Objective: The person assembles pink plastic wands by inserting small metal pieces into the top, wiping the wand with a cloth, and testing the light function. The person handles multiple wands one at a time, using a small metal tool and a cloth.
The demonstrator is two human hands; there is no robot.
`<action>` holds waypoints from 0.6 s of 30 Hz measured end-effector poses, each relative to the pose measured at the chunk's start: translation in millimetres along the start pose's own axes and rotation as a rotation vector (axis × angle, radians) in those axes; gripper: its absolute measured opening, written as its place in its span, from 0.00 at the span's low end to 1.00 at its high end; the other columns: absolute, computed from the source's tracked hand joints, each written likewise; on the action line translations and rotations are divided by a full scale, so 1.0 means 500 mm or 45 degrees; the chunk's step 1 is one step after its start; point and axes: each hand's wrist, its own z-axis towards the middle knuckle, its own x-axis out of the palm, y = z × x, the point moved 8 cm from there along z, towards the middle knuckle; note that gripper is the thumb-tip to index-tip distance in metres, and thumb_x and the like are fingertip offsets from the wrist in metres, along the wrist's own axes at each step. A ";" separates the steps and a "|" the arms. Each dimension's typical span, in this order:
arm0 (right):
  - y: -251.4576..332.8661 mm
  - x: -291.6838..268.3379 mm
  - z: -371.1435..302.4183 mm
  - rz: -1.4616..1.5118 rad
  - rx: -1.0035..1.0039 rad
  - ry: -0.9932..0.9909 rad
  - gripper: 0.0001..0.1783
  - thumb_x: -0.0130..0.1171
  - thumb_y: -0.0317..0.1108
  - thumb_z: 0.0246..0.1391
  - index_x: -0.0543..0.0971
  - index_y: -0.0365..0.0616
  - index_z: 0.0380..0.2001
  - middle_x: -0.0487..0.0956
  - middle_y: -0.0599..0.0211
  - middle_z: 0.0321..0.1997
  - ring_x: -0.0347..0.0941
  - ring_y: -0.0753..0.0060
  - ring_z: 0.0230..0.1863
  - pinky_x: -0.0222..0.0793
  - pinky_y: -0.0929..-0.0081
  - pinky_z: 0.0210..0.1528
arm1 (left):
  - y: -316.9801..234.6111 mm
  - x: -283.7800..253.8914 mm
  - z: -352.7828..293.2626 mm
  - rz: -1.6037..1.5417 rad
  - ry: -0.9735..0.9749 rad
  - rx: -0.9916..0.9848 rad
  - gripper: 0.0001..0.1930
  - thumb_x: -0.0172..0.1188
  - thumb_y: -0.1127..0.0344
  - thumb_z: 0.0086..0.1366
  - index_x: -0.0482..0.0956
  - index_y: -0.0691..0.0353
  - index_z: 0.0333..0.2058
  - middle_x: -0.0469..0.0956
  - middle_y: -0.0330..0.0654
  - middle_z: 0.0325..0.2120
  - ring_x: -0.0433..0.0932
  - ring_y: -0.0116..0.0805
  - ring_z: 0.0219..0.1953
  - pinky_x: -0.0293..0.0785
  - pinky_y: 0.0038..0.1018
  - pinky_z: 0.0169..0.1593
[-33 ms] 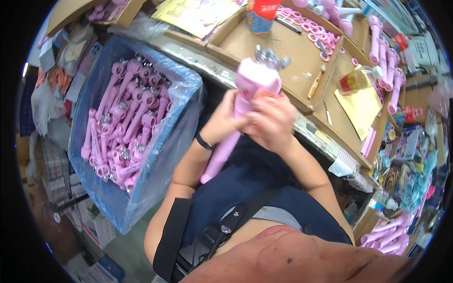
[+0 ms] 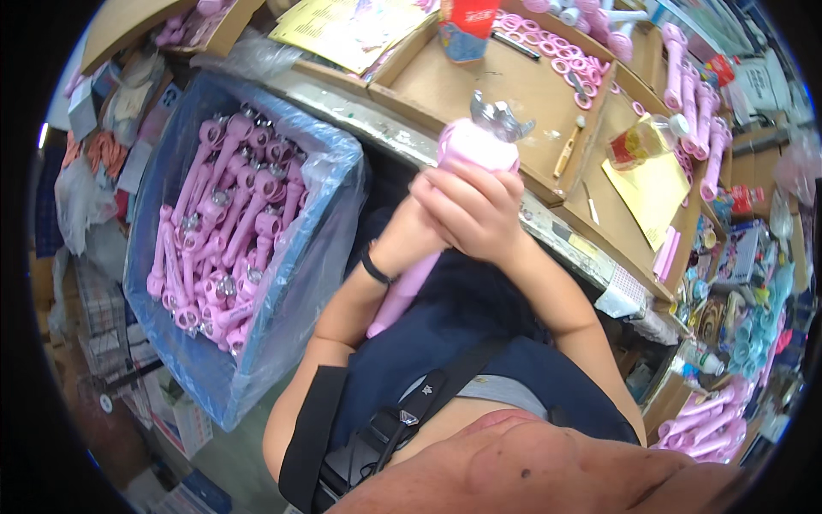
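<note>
A pink plastic wand (image 2: 402, 295) slants up from my lap, its broad pale-pink head just above my hands. At the top of that head is a shiny silver winged-looking piece (image 2: 502, 118). My left hand (image 2: 409, 233) is closed round the shaft below the head, its fingers partly hidden by the other hand. Over it and around the neck of the wand wraps my right hand (image 2: 479, 207), fingers folded together. Both hands are in front of the bench edge.
To the left stands a blue plastic-lined bin (image 2: 330, 158) of pink wands with silver parts. Cardboard trays (image 2: 548, 184) on the bench hold pink rings (image 2: 561, 51), a red-and-blue cup (image 2: 467, 32), a yellow-handled tool (image 2: 568, 150) and a bottle (image 2: 642, 144). More wands (image 2: 706, 424) lie at lower right.
My right hand has moved slightly left and now folds over my left hand. The wand's head and silver piece have shifted slightly right and down.
</note>
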 end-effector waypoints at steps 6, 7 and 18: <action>-0.199 0.009 0.004 0.559 0.940 -0.253 0.11 0.57 0.31 0.46 0.78 0.47 0.36 0.78 0.65 0.39 0.72 0.56 0.48 0.63 0.61 0.52 | -0.025 0.013 -0.049 0.377 -0.057 -0.184 0.32 0.65 0.62 0.51 0.60 0.66 0.51 0.74 0.61 0.37 0.75 0.60 0.38 0.73 0.40 0.39; -0.137 -0.009 0.024 0.182 0.524 -0.193 0.11 0.58 0.29 0.45 0.78 0.46 0.36 0.79 0.65 0.41 0.72 0.57 0.50 0.63 0.58 0.54 | -0.026 0.010 -0.050 0.390 -0.068 -0.195 0.32 0.65 0.62 0.51 0.59 0.66 0.51 0.75 0.60 0.36 0.76 0.58 0.38 0.73 0.39 0.39; -0.018 -0.004 0.024 0.086 0.022 0.059 0.13 0.62 0.28 0.36 0.80 0.47 0.32 0.80 0.67 0.35 0.76 0.63 0.40 0.68 0.67 0.43 | -0.034 0.047 -0.044 0.596 0.049 0.058 0.32 0.63 0.62 0.52 0.58 0.68 0.52 0.74 0.62 0.39 0.76 0.59 0.37 0.73 0.42 0.39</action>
